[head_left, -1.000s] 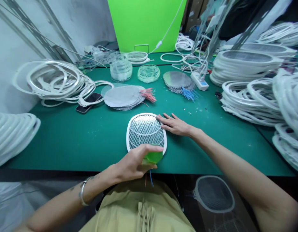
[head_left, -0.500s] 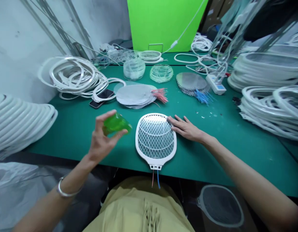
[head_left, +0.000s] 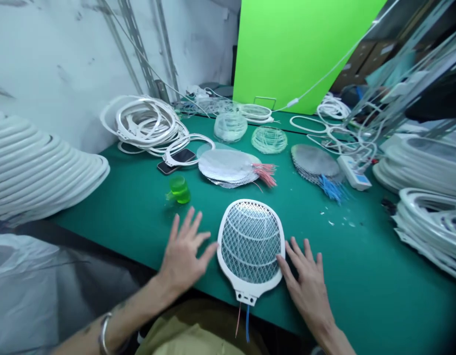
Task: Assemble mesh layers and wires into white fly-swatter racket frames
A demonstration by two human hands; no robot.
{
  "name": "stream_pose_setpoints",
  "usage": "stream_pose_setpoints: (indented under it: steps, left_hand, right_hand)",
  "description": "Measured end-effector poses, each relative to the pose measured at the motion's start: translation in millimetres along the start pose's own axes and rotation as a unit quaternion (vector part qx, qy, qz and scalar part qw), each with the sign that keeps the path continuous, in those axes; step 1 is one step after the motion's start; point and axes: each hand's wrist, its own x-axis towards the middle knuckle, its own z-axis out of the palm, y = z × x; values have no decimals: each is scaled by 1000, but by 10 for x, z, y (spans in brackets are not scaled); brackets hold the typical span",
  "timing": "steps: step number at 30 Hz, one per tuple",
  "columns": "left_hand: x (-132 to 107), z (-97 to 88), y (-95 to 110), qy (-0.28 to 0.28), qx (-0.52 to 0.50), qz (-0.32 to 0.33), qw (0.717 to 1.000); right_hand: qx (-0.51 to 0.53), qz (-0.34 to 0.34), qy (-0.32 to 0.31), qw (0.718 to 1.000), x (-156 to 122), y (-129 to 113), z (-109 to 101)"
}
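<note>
A white mosquito-swatter head point(head_left: 250, 246) with metal mesh lies flat near the table's front edge. From its narrow neck hang a red wire point(head_left: 238, 320) and a blue wire point(head_left: 247, 324). My left hand point(head_left: 184, 252) is open and empty, fingers spread, its thumb close to the frame's left rim. At the right rim is my right hand point(head_left: 306, 280), also open, with the thumb on the frame's edge and the other fingers stretched out. A translucent green object point(head_left: 179, 190) rests on the table beyond my left hand.
Mesh sheets point(head_left: 228, 165) with red wires and another mesh stack point(head_left: 315, 161) with blue wires lie behind the swatter head. White frames are piled at left point(head_left: 35, 172) and right point(head_left: 431, 222). A phone point(head_left: 178, 159) lies under white rings. A green board point(head_left: 287, 54) stands behind.
My left hand has let go of the green object, which now stands on the table, and has moved to the swatter head's left side. My right hand has slid down the right rim. The view has shifted.
</note>
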Motion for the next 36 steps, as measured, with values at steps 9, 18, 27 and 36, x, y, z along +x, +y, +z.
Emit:
stream_pose_setpoints:
  steps: [9,18,27,36]
  left_hand:
    - [2,50,633,-45,-522,-217,824]
    - [31,11,824,-104,-540,-246,798]
    - [0,-140,718,-125,-421,-216,872]
    - [-56,-211,644,-75,-276,-163,944]
  right_hand:
    - [518,370,26,771,-23,-519,-307]
    - [694,385,95,601,90,-700,-128]
    - [723,380,43,576,211,-774,-9]
    - [695,319,-18,644,278,-693,202]
